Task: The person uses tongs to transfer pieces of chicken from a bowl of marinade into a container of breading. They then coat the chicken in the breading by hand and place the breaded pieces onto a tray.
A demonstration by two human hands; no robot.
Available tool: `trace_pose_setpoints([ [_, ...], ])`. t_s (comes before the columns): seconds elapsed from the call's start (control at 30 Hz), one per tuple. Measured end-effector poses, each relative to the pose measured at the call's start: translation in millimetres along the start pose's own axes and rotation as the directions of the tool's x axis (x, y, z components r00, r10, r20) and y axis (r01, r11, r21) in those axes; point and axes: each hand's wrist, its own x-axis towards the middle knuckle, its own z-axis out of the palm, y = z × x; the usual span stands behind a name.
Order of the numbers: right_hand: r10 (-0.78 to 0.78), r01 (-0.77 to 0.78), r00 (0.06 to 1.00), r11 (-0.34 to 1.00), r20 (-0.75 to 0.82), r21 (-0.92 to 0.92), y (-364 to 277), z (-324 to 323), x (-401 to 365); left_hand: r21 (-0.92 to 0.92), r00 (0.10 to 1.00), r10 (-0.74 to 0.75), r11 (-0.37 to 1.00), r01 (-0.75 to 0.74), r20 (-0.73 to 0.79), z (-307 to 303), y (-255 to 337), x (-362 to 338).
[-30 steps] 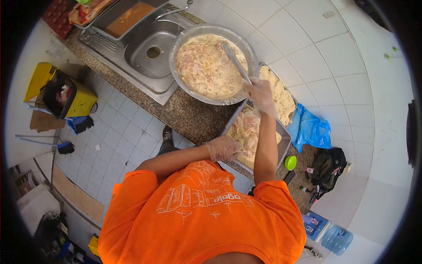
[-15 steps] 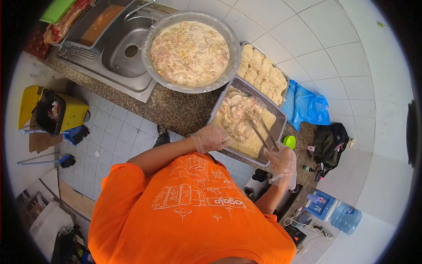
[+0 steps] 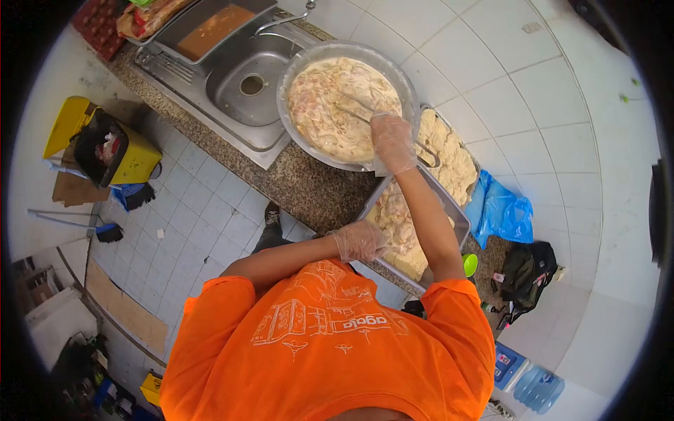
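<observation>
My right hand point(image 3: 393, 144), in a clear plastic glove, grips metal tongs point(image 3: 357, 112). The tong tips lie in a creamy mix of pale meat pieces point(image 3: 330, 105) filling a large round basin point(image 3: 286, 116). In its clear glove, my left hand point(image 3: 359, 241) is at the near rim of a grey tray point(image 3: 460, 221), fingers apparently curled over the edge. Coated meat pieces point(image 3: 393, 221) lie on yellowish crumbs point(image 3: 408, 261) in this tray. My right forearm crosses over it and hides part of its contents.
A second tray of crumb-coated pieces point(image 3: 446, 154) stands by the wall. Beside it are a blue plastic bag point(image 3: 505, 210), a green bowl point(image 3: 470, 264) and a dark backpack point(image 3: 526, 277). Left of the basin is a steel sink point(image 3: 239, 105) with a tub of brownish liquid point(image 3: 214, 31).
My right hand has moved with the tongs from the grey tray up to the basin, and the tips are now in the mix. My left hand stays at the tray rim. The view has shifted.
</observation>
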Motion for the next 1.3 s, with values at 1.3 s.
trace_pose_setpoints([
  [1.3, 0.548, -0.565, 0.825, 0.811, 0.139, 0.155, -33.3, -134.4, -148.8, 0.066, 0.982, -0.039, 0.997, 0.027, 0.186, -21.3, 14.4, 7.1],
])
